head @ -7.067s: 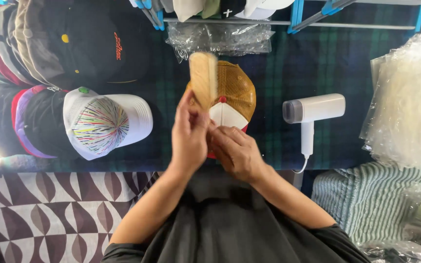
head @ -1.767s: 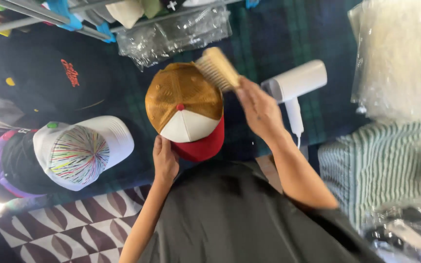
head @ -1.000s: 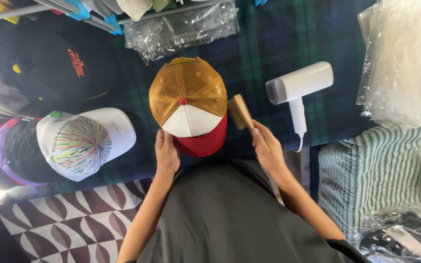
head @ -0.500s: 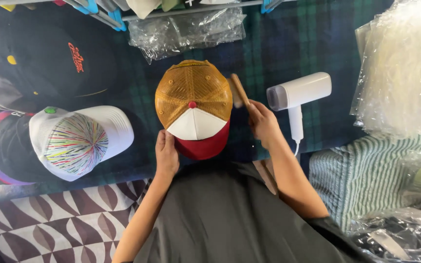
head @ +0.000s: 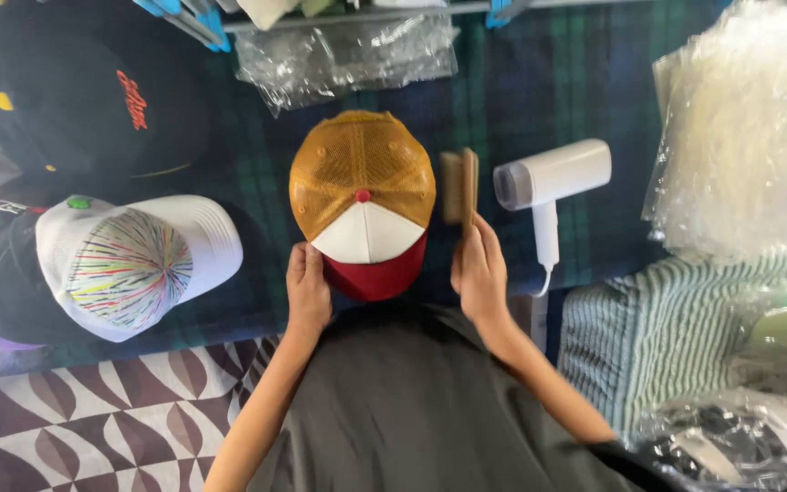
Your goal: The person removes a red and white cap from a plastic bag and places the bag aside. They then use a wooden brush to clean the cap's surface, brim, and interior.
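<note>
Three caps in clear view: mesh cap (head: 362, 202) centre, white cap (head: 134, 264) and black cap (head: 93, 105) to its left. One brush (head: 459, 185), one dryer (head: 550, 182). Left hand (head: 307, 290) pinches the mesh cap's brim; right hand (head: 479, 271) closed around the brush, just beside that cap.

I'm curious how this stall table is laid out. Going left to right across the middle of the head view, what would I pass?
White cap with colourful streaks → left hand → mustard, white and red cap → wooden brush held by the right hand → white hair dryer → clear plastic bags.
</note>
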